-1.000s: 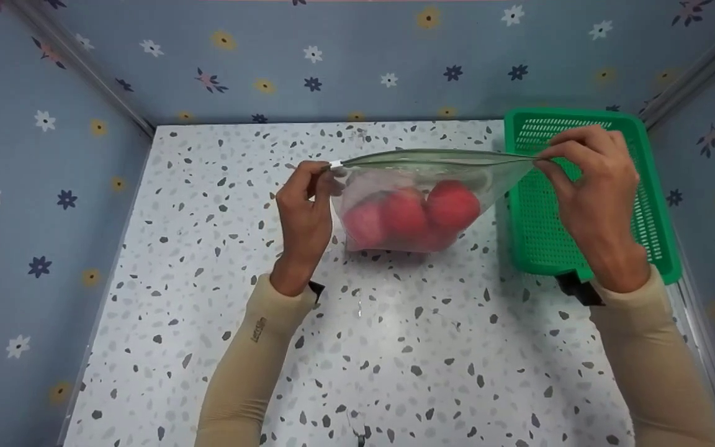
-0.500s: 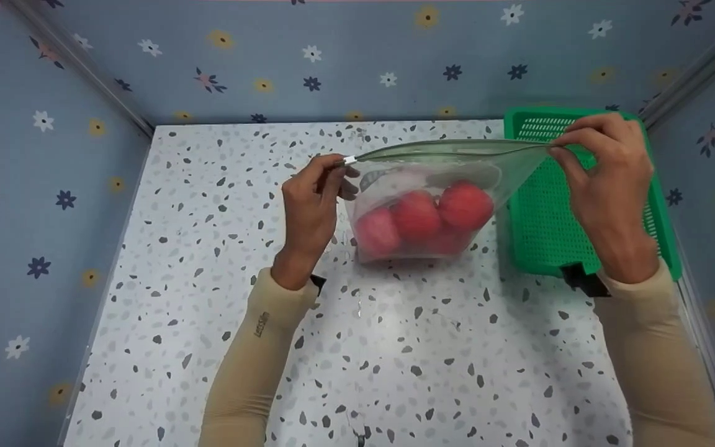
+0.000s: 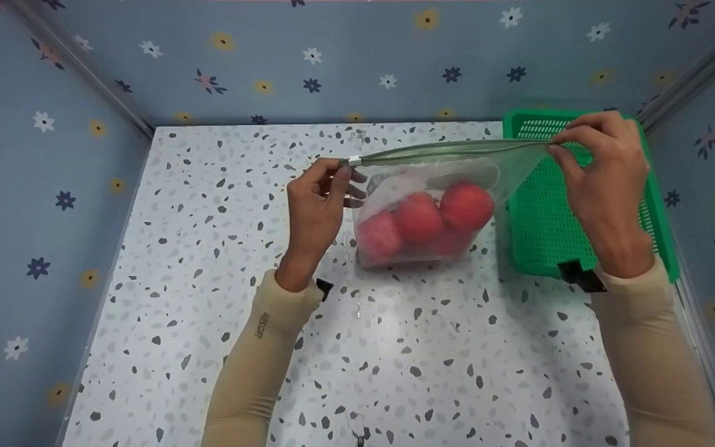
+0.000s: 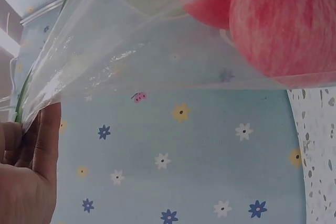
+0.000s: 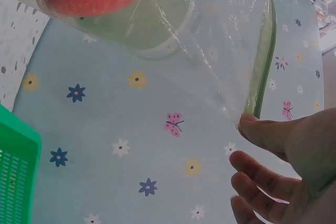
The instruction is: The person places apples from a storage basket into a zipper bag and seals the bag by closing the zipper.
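Observation:
A clear zip bag (image 3: 512,174) with a green top strip hangs stretched between my hands, several red apples (image 3: 418,217) gathered at its bottom. My left hand (image 3: 317,202) pinches the bag's left top corner, right at the white slider (image 3: 354,161). At the opposite corner, the thumb and forefinger of my right hand (image 3: 609,174) pinch the strip, in front of the green basket. The right wrist view shows that pinch at the end of the green strip (image 5: 266,45), the other fingers loosely bent. One striped apple (image 4: 283,24) fills the upper right of the left wrist view.
A green plastic basket (image 3: 522,251) with perforated sides stands at the back right of the speckled white table (image 3: 395,366), partly under my right hand. Flower-patterned walls (image 3: 357,62) enclose the table at the back and both sides.
Over the last second the bag and both hands have shifted right and its right end has risen. In the last half second my left hand and the slider have edged slightly further right.

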The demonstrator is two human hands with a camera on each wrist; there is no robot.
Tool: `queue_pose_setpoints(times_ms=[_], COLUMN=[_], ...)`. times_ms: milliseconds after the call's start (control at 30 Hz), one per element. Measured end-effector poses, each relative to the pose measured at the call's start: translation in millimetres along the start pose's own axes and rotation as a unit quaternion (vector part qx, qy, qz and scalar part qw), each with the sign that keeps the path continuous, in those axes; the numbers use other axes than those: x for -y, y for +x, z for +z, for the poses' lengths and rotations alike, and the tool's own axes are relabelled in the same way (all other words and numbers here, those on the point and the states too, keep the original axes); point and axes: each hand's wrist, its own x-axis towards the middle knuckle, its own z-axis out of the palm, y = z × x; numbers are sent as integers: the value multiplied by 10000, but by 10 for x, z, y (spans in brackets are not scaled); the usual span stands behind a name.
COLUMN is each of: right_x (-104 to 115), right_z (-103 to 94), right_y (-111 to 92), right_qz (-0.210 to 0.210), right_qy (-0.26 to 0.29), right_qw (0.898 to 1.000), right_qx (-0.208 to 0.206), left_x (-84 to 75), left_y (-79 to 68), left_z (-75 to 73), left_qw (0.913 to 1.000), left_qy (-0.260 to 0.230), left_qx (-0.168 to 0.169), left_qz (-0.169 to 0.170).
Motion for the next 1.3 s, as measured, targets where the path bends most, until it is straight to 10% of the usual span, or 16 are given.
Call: queue_pose_setpoints(times_ms=[467, 900, 1300], right_x=[90, 1203, 1686], right_z=[94, 593, 972], right_y=[-69, -237, -134], right_qz=[38, -1421, -1042], right_qy=[7, 265, 222], right_qw=[9995, 9895, 9934], right_qx=[-321, -17, 418], left_x=[5, -24, -21], left_y=[-49, -77, -112], left_z=[130, 270, 324], left_qw=[9981, 9958, 9974], left_qy=[-426, -454, -259], left_qx=[-322, -590, -595], left_qz=[-323, -535, -307])
